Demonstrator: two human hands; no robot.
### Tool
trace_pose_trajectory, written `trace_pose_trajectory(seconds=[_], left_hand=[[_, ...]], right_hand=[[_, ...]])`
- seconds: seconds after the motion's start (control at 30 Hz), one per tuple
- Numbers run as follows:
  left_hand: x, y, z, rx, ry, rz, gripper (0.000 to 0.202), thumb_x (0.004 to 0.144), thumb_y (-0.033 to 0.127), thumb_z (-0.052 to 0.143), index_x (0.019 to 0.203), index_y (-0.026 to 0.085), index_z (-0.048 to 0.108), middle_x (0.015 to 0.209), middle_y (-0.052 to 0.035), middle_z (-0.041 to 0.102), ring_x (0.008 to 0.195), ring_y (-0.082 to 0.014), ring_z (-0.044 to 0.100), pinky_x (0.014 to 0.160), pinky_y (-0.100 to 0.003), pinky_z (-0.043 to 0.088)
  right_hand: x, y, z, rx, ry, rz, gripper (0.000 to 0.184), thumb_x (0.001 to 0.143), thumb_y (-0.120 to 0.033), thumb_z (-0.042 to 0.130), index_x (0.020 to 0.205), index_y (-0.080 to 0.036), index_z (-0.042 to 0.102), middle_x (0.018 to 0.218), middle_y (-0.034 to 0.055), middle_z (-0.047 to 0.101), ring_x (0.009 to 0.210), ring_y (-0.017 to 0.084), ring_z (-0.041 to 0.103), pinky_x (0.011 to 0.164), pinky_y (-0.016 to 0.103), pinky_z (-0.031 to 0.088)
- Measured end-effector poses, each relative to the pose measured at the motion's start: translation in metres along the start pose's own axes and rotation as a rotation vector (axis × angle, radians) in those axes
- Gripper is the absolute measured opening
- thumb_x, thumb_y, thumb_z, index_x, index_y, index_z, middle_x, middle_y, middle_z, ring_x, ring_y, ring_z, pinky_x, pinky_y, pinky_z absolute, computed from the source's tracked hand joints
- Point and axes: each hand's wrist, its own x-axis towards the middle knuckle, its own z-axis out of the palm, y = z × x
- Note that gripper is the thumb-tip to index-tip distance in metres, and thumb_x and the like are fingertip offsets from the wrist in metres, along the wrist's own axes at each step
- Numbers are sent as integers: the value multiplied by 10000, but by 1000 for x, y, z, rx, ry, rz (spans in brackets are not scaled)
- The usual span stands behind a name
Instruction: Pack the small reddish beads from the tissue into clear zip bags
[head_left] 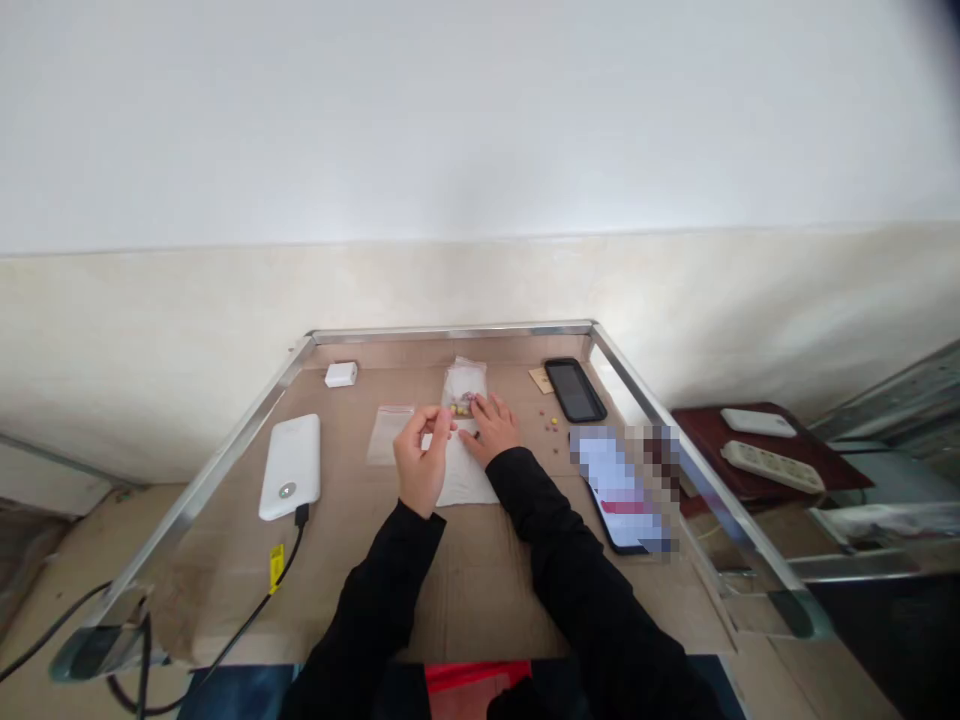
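Observation:
My left hand (421, 458) is raised over the white sheet (465, 486), thumb and forefinger pinched together. Whatever small thing may be between those fingertips is too tiny to make out. Fingers spread, my right hand (493, 430) lies at the sheet's upper right, its fingertips beside a clear bag (466, 378). Several small yellow and reddish beads (460, 408) show at the near end of that bag. To the left of my left hand, another clear zip bag (388, 436) lies flat. A few loose beads (553, 421) are scattered right of my right hand.
A white power bank (291, 465) with a black cable (259, 605) lies at left, a white charger (341, 374) behind it. At right are a black phone-shaped object (575, 389) and a lit phone (622, 500). A metal frame (450, 330) borders the cardboard-covered table.

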Motion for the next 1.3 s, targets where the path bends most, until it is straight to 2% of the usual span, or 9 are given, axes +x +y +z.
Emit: trace_pose_trajectory(seconds=[0.1,0.17,0.33,0.43,0.5,0.6,0.77,1.0,1.3], left_hand=[[-3,-42,2,87,-37,-57,232,769,367,492,748,152,576,633,-8,565,582,-105,520,577,-220,425],[-5,-57,1,140,-74,-77,248,768,380,487,741,152,582,635,-10,565,576,-105,512,568,-218,418],[-1,-66,1,154,-106,-78,264,769,397,478,770,153,577,669,-12,570,595,-103,508,582,-216,416],[2,-72,0,99,-85,-130,281,751,412,498,801,148,582,690,-17,574,600,-103,515,574,-213,421],[5,-77,-1,30,-69,-193,305,739,421,513,864,151,580,755,-30,590,619,-103,529,568,-210,427],[7,-81,-2,-94,-97,-303,370,732,436,519,981,164,556,905,-64,599,663,-105,553,536,-200,435],[8,-84,-1,-287,-138,-426,401,701,427,563,991,151,574,964,-88,594,719,-115,568,528,-196,460],[7,-78,-4,-532,-189,-504,239,652,322,649,787,127,621,732,-35,617,568,-83,565,514,-198,464],[7,-75,-6,-632,-217,-542,201,617,267,685,745,125,622,727,-26,626,539,-67,554,520,-200,462]], right_hand=[[0,0,-1,11,-3,10,555,756,-446,449,1235,-166,436,1308,77,403,1223,262,257,960,407,227],[0,0,-1,34,11,13,551,753,-432,459,1232,-160,440,1300,83,413,1216,261,270,957,408,236],[3,0,-9,232,186,-22,471,730,-353,515,1167,-177,513,1210,84,505,1156,243,366,940,392,293],[1,1,-22,497,397,-85,357,714,-267,537,1056,-183,594,1057,81,598,1044,205,481,913,357,358],[-1,2,-30,690,449,-51,302,715,-232,539,1004,-195,620,1008,75,615,953,181,543,842,333,426],[-4,4,-36,997,427,73,206,673,-249,598,856,-169,654,869,80,649,769,170,607,659,298,498],[-2,11,-33,1363,403,291,183,586,-271,682,710,-156,610,661,43,662,607,153,623,564,279,507],[4,24,-28,1489,432,494,275,486,-281,724,636,-158,530,616,-6,622,548,122,605,490,240,501],[3,18,-27,1490,336,513,271,491,-258,715,637,-163,507,598,-34,574,552,113,611,460,196,488]])
